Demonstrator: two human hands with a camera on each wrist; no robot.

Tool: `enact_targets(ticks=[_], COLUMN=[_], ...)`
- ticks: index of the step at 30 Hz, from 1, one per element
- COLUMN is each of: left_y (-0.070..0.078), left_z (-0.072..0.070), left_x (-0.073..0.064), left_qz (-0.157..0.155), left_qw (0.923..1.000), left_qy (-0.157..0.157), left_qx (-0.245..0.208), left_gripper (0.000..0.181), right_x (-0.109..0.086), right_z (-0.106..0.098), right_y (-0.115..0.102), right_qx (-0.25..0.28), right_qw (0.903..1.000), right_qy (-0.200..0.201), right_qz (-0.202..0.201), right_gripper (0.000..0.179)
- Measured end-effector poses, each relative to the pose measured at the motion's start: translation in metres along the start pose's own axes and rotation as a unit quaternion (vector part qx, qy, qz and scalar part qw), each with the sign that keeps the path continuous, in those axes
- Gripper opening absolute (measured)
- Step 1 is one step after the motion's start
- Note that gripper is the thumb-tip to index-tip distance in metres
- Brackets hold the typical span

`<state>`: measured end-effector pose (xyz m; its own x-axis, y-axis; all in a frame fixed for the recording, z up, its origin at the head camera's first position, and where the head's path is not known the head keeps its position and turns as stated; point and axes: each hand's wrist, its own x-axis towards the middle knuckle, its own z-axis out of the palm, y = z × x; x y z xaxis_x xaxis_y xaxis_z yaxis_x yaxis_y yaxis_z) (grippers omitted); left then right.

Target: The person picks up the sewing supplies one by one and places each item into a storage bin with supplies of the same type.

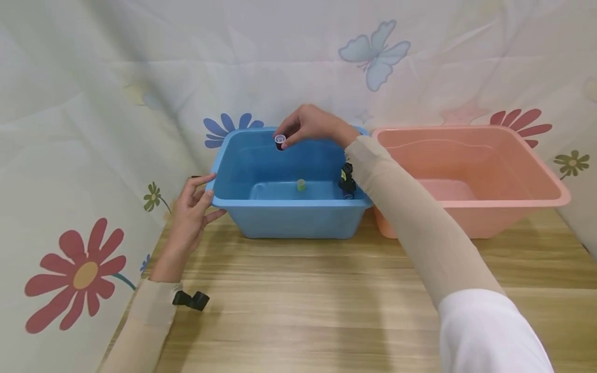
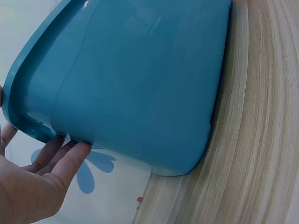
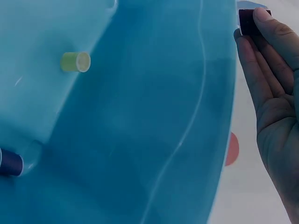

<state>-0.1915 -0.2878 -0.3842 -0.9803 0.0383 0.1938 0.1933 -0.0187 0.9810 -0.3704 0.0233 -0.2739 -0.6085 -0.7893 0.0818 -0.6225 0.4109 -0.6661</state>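
Over the far side of the blue tub (image 1: pixel 298 223), my right hand (image 1: pixel 314 124) pinches a small dark cylinder (image 1: pixel 280 146) between thumb and fingertips. Its upturned end is white and hollow, like a thread spool's. In the right wrist view, that hand (image 3: pixel 280 88) is beside the tub's rim. My left hand (image 1: pixel 188 212) holds the tub's left rim, fingers against the outer wall in the left wrist view. A similar yellow-green cylinder (image 3: pixel 70 61) is on the tub's floor. A dark purple one (image 3: pixel 11 164) lies partly out of frame in the right wrist view.
A pink tub (image 1: pixel 475 220) stands right beside the blue one, on the right. Both rest on a wood-grain table (image 1: pixel 289 300). Behind and to the left hangs a pale curtain (image 1: pixel 280 57) printed with flowers and a butterfly.
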Motion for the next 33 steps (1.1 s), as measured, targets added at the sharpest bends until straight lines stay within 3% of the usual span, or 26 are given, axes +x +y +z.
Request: enact_targets(ticks=[10,27,33], left_y=[0.001,0.002,0.003], left_z=[0.001,0.003,0.003], left_x=[-0.003,0.0,-0.001], left_qz=[-0.001,-0.004,-0.002], left_qw=[1.0,1.0,0.9999], left_qy=[0.001,-0.006,-0.004], left_qx=[0.0,0.006,0.009], left_gripper=[0.043,0.044,0.044], right_x=[0.005,0.002,0.007], right_z=[0.014,0.026,0.029], right_y=[0.006,0.018,0.017], right_qx=[0.008,0.058,0.057], right_qw=[0.9987,0.9966,0.995], right_qy=[-0.047,-0.056,-0.08], right_qz=[0.019,0.016,0.015], right_gripper=[0.04,0.036,0.035])
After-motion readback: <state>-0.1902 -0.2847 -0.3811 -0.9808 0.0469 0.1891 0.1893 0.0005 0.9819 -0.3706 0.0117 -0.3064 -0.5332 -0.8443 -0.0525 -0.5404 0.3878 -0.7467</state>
